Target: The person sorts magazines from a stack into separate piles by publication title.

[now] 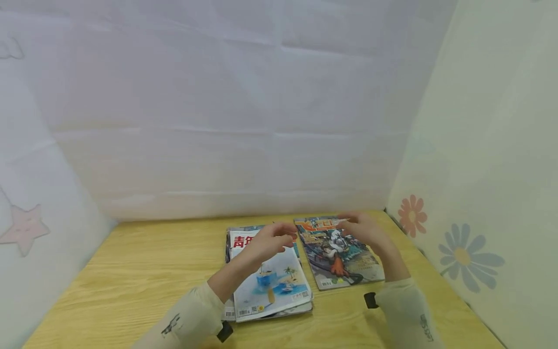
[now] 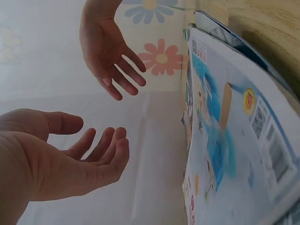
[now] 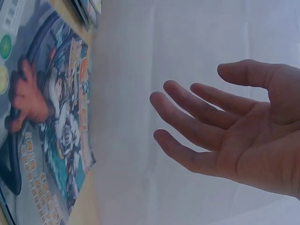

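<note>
My left hand (image 1: 271, 241) hovers over a stack of magazines, fingers loosely bent and nothing between them. The top magazine (image 1: 279, 288) has a pale cover with blue water and a palm tree; another magazine (image 1: 239, 241) with red lettering shows beneath it. To the right lies a comic-style magazine (image 1: 324, 271) with an orange title and a drawn figure. Above it my right hand (image 1: 365, 229) is held in the air, empty. In the right wrist view that hand (image 3: 234, 129) has its fingers spread and lightly curved, apart from the cover.
The magazines lie on a yellow wood-grain table (image 1: 165, 261). A pale cloth wall (image 1: 244, 165) stands behind the table. The right-hand wall (image 1: 492, 194) carries flower pictures, and a pink star (image 1: 24, 229) is on the left one.
</note>
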Motion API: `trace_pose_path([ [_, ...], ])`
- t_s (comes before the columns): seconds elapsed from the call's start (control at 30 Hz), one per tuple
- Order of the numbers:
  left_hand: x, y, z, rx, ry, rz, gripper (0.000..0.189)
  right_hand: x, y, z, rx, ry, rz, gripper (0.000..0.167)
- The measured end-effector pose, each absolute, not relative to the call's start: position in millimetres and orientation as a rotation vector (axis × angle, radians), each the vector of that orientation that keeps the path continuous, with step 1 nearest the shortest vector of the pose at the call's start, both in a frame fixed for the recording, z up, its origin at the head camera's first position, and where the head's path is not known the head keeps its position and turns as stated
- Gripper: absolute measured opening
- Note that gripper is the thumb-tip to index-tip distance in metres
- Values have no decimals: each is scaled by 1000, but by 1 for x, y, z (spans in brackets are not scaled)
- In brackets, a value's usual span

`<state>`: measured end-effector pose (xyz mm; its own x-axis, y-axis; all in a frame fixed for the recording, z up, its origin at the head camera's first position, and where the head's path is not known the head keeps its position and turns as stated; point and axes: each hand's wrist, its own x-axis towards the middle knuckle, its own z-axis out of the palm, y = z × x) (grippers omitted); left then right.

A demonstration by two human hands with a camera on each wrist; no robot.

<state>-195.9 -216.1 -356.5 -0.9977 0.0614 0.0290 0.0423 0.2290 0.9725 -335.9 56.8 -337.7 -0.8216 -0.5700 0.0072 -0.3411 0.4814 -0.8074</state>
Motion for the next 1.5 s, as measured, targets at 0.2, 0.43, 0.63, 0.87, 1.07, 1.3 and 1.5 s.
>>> trace_pose_path([
  [0.2,-183,-238,-358,104,2812,1663,30,-326,40,-334,-881,2449,-1204,50],
  [0.43,-170,-261,-360,108,3059,1406,27,-316,14,-347,-973,2391,-1119,46],
  [0.63,-162,-279,-366,87,3121,1175,36,-315,-5,-365,-996,2325,-1099,42],
  [0.87,-158,-294,-381,1,3061,1012,45,-311,-9,-375,-1072,2367,-962,37],
  [1.07,-162,-307,-389,-42,3032,989,33,-308,-14,-383,-1074,2311,-941,44],
  [1.3,-161,-310,-393,-117,3009,1016,36,-305,-19,-389,-1004,2312,-916,47],
  [1.5,-163,-307,-397,-180,3006,1002,43,-303,-19,-391,-876,2259,-995,45],
])
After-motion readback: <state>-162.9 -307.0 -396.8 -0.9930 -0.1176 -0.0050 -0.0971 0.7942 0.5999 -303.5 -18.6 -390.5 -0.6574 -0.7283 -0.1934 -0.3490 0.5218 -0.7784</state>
